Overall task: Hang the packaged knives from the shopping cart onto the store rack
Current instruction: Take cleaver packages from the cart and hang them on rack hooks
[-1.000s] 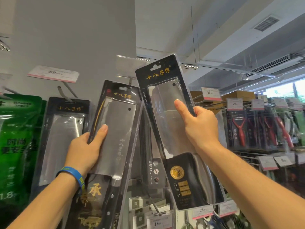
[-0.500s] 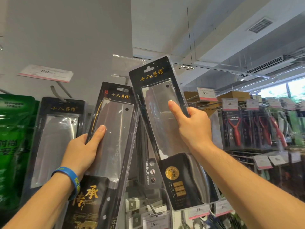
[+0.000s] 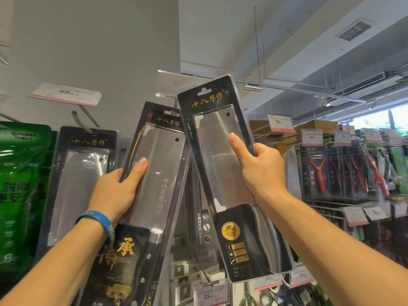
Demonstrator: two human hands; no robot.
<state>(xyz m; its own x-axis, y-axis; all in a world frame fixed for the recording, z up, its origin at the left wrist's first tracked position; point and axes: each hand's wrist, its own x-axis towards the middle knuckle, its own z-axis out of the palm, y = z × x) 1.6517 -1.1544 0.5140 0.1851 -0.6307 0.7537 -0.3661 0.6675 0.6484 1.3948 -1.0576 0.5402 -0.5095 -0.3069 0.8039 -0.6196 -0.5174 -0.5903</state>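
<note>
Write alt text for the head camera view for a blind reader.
The left hand holds up a black-handled cleaver pack; the right hand holds a second cleaver pack higher. A third pack hangs on a rack hook at left beside green bags.

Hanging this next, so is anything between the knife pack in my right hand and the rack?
Likely yes: the left pack, gripped by your left hand, has its top just under the clear tag holder, beside the top of the right pack. The peg itself is hidden.

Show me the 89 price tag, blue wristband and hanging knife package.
89 price tag (image 3: pixel 66 93), head view, printed face.
blue wristband (image 3: pixel 103 220), head view, band's outer side.
hanging knife package (image 3: pixel 88 142), head view, black top card.
</note>
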